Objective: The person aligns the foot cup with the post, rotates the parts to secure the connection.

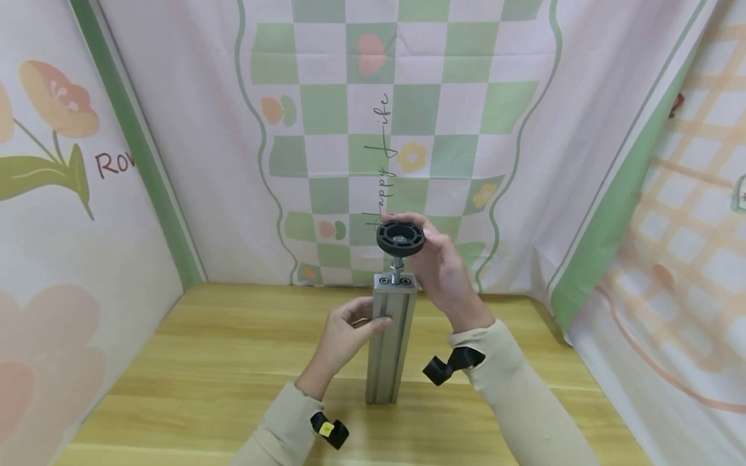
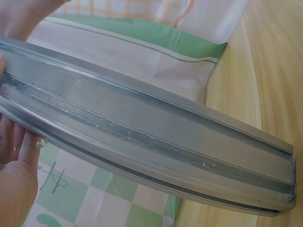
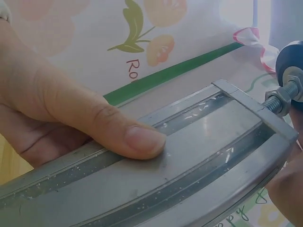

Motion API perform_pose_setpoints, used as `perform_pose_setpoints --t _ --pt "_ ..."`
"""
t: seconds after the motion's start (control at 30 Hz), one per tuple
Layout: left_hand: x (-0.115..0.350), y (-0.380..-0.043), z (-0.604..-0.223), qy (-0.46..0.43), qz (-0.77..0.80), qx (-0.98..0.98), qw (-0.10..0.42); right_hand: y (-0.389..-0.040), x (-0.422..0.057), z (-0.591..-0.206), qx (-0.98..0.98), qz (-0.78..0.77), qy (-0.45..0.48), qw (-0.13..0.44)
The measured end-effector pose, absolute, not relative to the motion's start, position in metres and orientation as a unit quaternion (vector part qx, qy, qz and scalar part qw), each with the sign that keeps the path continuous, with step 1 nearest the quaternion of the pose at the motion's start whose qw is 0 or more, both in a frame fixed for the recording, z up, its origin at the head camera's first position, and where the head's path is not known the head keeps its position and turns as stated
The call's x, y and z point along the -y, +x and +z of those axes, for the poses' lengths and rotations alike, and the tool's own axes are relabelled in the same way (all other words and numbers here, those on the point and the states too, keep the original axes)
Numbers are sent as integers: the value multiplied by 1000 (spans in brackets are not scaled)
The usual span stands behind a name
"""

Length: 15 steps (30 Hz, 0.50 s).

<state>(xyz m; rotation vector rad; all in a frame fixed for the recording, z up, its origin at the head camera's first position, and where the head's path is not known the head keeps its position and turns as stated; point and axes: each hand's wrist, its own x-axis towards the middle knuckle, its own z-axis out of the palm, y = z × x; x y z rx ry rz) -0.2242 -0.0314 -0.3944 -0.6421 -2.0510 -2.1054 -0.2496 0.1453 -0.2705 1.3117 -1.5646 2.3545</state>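
Your bar (image 1: pixel 389 343) stands upright at the centre of the head view, its bottom end on the table (image 1: pixel 204 362), its long axis running straight up toward the backdrop (image 1: pixel 408 97). At its top a threaded stud (image 1: pixel 397 265) rises out of the end plate, and the black foot (image 1: pixel 400 238) sits on that stud, directly above the bar, just above centre frame. So the axis that matters is vertical: foot, stud and bar all in one line.

Your right hand (image 1: pixel 437 265) is the nearer one to the foot; it comes in from the right and its fingers curl round the disc's far and right rim, gripping it. Wrist bent upward, forearm rising from the lower right of the frame.

Your left hand (image 1: pixel 344 336) sits lower, left of the bar, at its upper half. Fingers wrap the far side, thumb (image 3: pixel 128 135) pressed flat on the near face, as the right wrist view shows. That's a holding grip, steadying the bar upright.

In the left wrist view the bar (image 2: pixel 142 137) fills the frame diagonally, its slots clearly visible
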Motion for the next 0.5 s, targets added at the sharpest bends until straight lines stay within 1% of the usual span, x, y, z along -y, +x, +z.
perform_pose_setpoints --t 0.13,0.37,0.5 --pt "31 -224 -395 -210 -699 680 67 -248 -144 -274 515 748 415 59" --pt "31 -224 -395 -213 -697 680 74 -239 -139 -281 561 712 372 199" --pt "30 -224 -395 -214 -698 680 73 -232 -136 -283 580 695 346 247"
